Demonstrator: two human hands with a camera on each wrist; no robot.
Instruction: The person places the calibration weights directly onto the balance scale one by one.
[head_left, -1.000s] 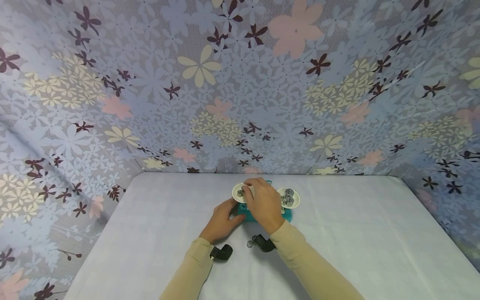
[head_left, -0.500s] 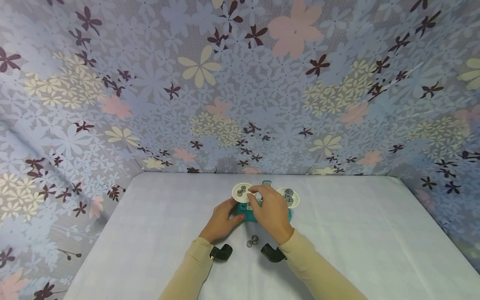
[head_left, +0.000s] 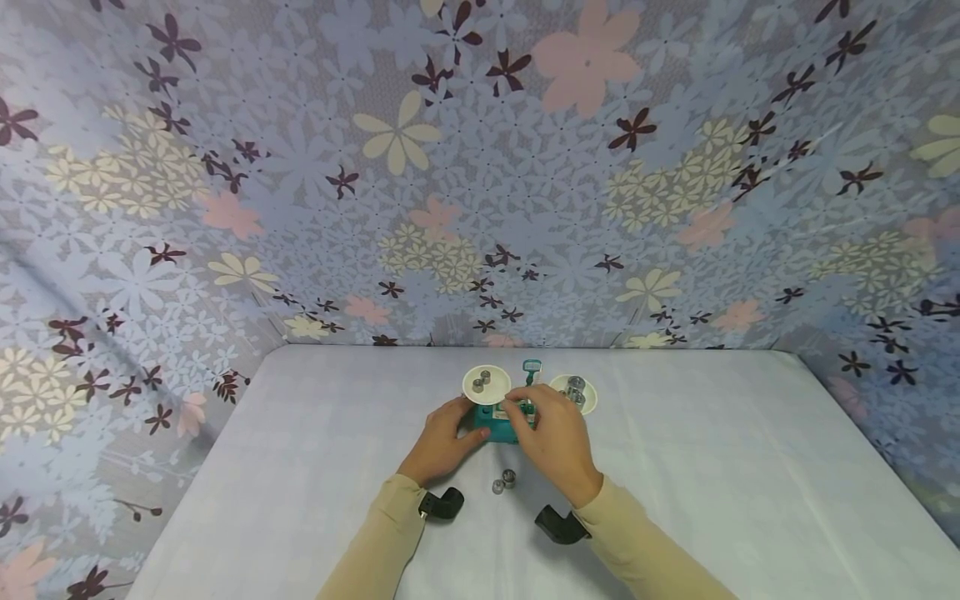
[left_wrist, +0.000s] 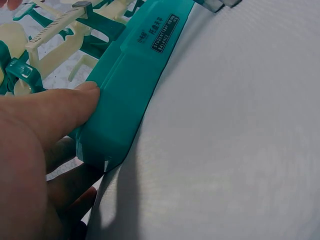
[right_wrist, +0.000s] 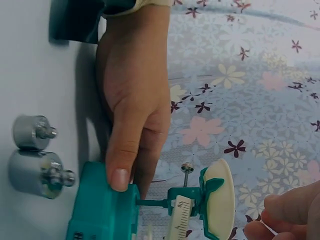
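Teal plastic balance (head_left: 492, 430) gripped by the left hand (head_left: 442, 442), right hand (head_left: 557, 433) beside its round cream left pan (head_left: 496, 392).
A nudge from the right fingers could tip that pan and spill its small metal weights (head_left: 478, 385); a loosened left grip could let the balance slide. The balance's near end sits between the left thumb in front and fingers behind; the right thumb and fingertips curl close together near the pan, and whether they pinch anything I cannot tell.
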